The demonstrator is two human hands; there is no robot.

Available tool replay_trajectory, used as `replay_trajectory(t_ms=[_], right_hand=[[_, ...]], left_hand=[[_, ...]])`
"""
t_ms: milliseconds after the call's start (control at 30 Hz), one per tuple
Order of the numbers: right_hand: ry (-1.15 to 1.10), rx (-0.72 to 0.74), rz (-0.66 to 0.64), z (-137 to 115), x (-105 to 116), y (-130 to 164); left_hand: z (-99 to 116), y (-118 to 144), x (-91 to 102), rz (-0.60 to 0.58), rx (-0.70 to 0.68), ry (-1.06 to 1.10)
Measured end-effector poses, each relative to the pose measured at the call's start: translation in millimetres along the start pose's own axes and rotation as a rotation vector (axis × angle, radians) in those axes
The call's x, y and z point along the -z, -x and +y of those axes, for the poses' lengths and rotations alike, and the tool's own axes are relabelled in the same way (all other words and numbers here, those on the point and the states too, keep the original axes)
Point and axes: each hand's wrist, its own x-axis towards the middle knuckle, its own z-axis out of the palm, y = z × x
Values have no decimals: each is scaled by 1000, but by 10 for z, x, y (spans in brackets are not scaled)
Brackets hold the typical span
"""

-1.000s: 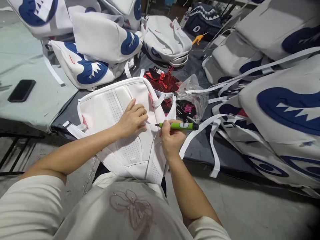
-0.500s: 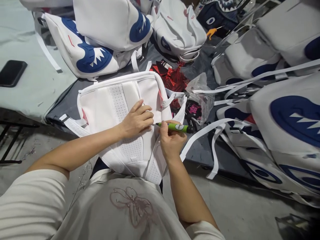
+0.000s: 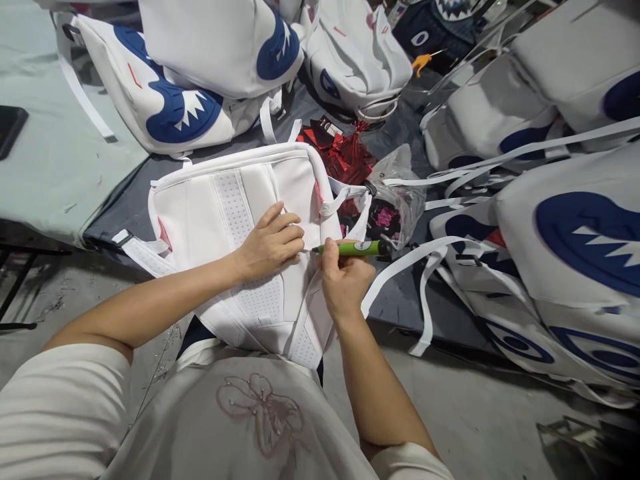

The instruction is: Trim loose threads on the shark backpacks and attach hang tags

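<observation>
The desk (image 3: 60, 173) spreads out beyond both hands, covered with a pale sheet on the far left and a dark one under the work. Heaped on it above and to the right of the hands are many white backpacks with blue shark-mouth prints (image 3: 550, 220), their white straps trailing across the dark sheet toward the right hand.

Directly under the hands lies the white backpack (image 3: 225, 213), back panel up, its perforated padding showing; its lower end hangs off the desk edge toward the person's lap.

Just past the right hand, farther from the person, sit a crumpled clear plastic bag (image 3: 395, 187) and, beyond it, a pile of shiny red tags (image 3: 345, 157).

The left hand (image 3: 270, 243) rests flat on the backpack's panel, fingers loosely spread and pressing the fabric down, holding nothing.

The right hand (image 3: 345, 280) is closed around a green pen-shaped tool (image 3: 353, 249), which lies nearly level, its dark tip pointing at the left hand's fingertips and sitting just beside them over the backpack's seam.

At the far left edge, well apart from the left hand, a dark phone (image 3: 9, 128) lies on the pale sheet.
</observation>
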Motion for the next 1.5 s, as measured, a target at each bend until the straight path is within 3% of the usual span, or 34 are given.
replay_trajectory(t_ms=[333, 467, 700, 967, 1100, 1233, 1333, 1400, 1500], right_hand=[[-102, -30, -56, 28, 24, -22], [-127, -54, -123, 24, 51, -47], [-83, -9, -98, 20, 54, -45], [-53, 31, -106, -8, 42, -49], [-30, 32, -106, -28, 16, -22], [-38, 29, -107, -21, -39, -56], [-75, 40, -71, -3, -48, -61], [-74, 27, -79, -11, -6, -37], [-174, 21, -58, -93, 216, 50]], left_hand=[[24, -14, 33, 113, -42, -86], [25, -12, 34, 85, -35, -88], [31, -19, 79, 22, 0, -32], [72, -44, 156, -1, -7, -114], [69, -155, 351, -158, -13, -130], [-65, -460, 519, -519, -138, -147], [-54, -683, 603, -704, -150, -205], [17, -733, 665, -727, -113, -272], [203, -658, 839, -606, -77, -318]])
